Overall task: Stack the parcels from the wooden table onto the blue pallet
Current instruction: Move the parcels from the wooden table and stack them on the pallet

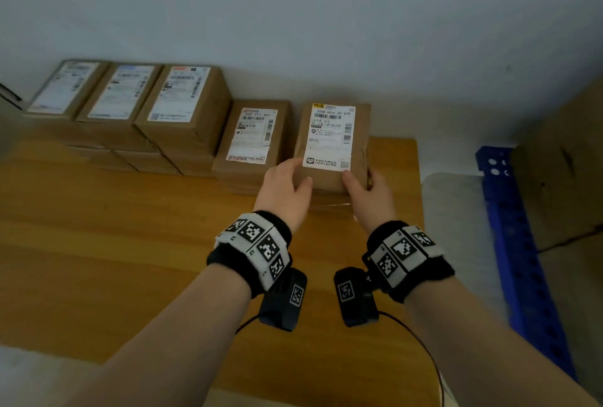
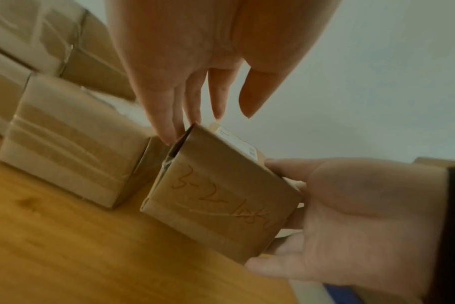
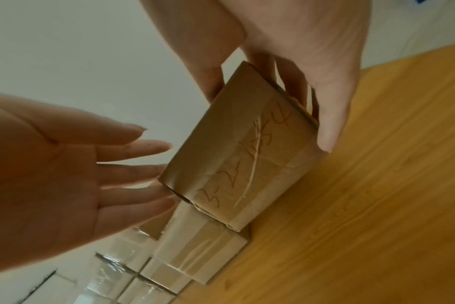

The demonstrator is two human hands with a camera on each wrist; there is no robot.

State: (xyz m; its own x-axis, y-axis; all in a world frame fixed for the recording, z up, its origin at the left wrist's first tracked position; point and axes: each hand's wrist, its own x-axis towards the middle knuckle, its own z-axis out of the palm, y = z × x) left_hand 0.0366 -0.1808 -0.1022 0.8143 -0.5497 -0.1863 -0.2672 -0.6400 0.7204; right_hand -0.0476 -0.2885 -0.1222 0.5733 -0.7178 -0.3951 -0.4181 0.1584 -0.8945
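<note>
Parcel storeroom – labelled parcels [image 1: 182, 106] stacked on wooden table [image 1: 130, 243], blue pallet [image 1: 518, 243] beside.

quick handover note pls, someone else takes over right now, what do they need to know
Right hand grips the right side of the rightmost parcel, thumb on its top.
Left hand: fingers straight, fingertips touching the parcel's left edge, not yet gripping.
The parcel looks tilted up off the wooden table.
Other parcels sit in a row of stacks along the wall to the left.
Blue pallet stands to the right of the table; no parcel can be seen on the part in view.
Left: close the left hand, carry this parcel to the pallet, then the rest.
</note>
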